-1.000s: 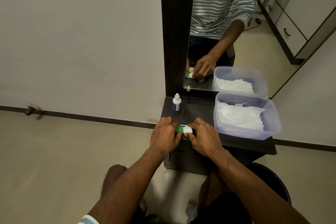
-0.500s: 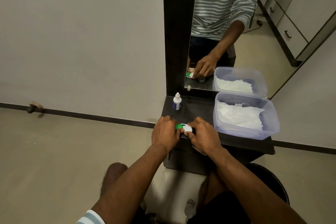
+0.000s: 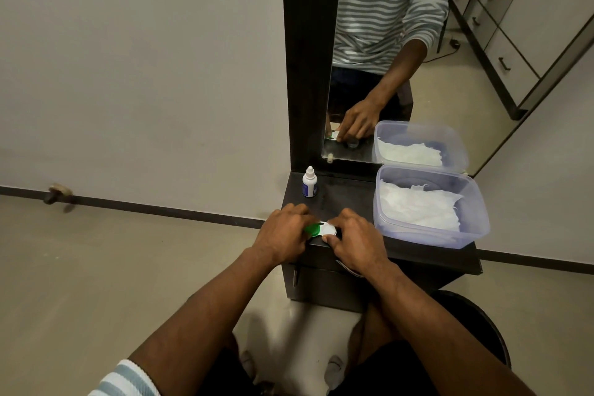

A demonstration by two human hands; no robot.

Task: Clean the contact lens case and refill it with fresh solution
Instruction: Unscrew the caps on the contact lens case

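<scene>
At the dark desk's (image 3: 347, 199) front edge, the left hand (image 3: 283, 236) and right hand (image 3: 356, 241) pinch the small green-and-white plastic lens case (image 3: 323, 230) (caps apparently on). A white dropper bottle (image 3: 309, 182) stands at the back-left corner; a clear plastic tub (image 3: 475, 212) of tissues fills the right side.

A plain grey wall (image 3: 144, 74) is met by a beige floor (image 3: 96, 283) along a dark skirting (image 3: 160, 207). A black dresser (image 3: 369, 280) is topped by a mirror (image 3: 418, 58), where drawers (image 3: 501, 51) are reflected.

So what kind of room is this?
Probably a bedroom or dressing corner at home: a tall mirror over a small dark dressing table, drawers reflected behind, and a little solution bottle by the mirror.
</scene>
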